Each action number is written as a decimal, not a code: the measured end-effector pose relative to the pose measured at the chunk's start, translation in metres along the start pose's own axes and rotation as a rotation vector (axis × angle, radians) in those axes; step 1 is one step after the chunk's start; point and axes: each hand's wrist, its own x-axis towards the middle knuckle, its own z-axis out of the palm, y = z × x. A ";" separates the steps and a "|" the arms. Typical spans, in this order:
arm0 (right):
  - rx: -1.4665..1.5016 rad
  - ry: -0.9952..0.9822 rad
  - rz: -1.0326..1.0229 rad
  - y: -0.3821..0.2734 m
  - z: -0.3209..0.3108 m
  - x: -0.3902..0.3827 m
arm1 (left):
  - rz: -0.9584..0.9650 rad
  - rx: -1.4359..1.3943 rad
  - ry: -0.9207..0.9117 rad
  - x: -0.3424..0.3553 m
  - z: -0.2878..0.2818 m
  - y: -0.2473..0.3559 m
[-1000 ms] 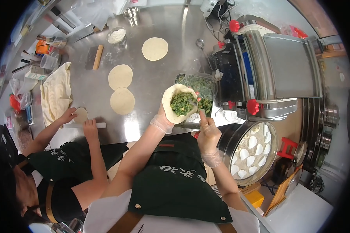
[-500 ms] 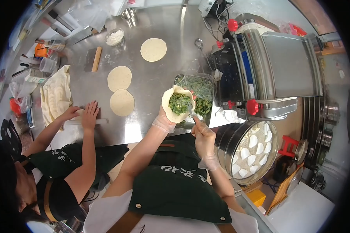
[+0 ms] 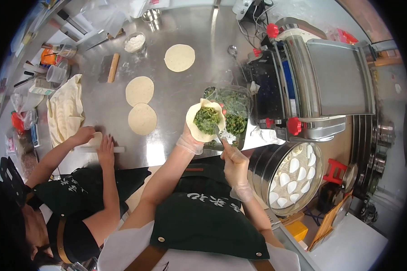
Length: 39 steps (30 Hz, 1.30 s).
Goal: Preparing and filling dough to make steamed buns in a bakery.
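Observation:
In my left hand (image 3: pixel 191 139), which wears a clear glove, a round dough wrapper (image 3: pixel 191 116) lies cupped with its edge curling up. Chopped green filling (image 3: pixel 206 121) is heaped in its middle. My right hand (image 3: pixel 235 163), also gloved, is closed around the handle of a small filling spatula (image 3: pixel 217 131); its blade touches the lower right of the filling. Just right of and partly behind the wrapper is a clear tub (image 3: pixel 245 143) of the same green filling, with plastic film across part of it. The fingers under the wrapper are mostly hidden.
Three flat dough rounds (image 3: pixel 179 58) lie on the steel table (image 3: pixel 167 95). At the left a co-worker's hands (image 3: pixel 106 151) work a dough piece with a rolling pin. A dough-rolling machine (image 3: pixel 298 77) stands right; below it, a round steamer (image 3: pixel 257 174) holds several white half-moon pieces.
My right hand and the spatula have shifted slightly left and down across the filling, which looks flatter. The wrapper has moved a little left. The co-worker's hands have moved apart, showing the dough.

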 end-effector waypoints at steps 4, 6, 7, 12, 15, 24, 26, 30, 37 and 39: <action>0.052 0.107 -0.058 -0.002 -0.006 0.006 | 0.022 -0.007 0.045 -0.003 0.005 0.000; -0.613 0.139 -0.195 -0.003 0.003 0.008 | 0.052 -0.015 0.029 -0.002 0.009 -0.005; -0.683 0.150 -0.297 0.004 0.017 0.004 | 0.076 0.025 -0.025 -0.001 0.010 -0.011; -0.416 0.159 -0.225 0.002 0.017 0.010 | 0.098 -0.025 -0.018 -0.001 0.001 -0.012; -0.112 0.167 -0.120 0.004 -0.006 0.015 | 0.102 -0.084 -0.167 -0.001 -0.016 0.003; -1.033 -0.008 -0.090 0.120 -0.004 -0.021 | 0.091 0.076 -0.105 -0.017 -0.002 0.004; -0.912 0.051 -0.089 0.085 -0.007 -0.007 | 0.097 0.084 -0.077 -0.022 0.007 0.004; -0.089 0.145 -0.344 0.021 0.002 0.007 | 0.084 0.032 -0.098 -0.030 0.035 -0.008; -0.043 0.294 -0.554 -0.008 0.015 0.013 | 0.060 -0.009 -0.114 -0.043 0.067 -0.020; -0.039 0.297 -0.582 -0.017 0.011 0.018 | 0.046 -0.046 -0.132 -0.047 0.069 -0.022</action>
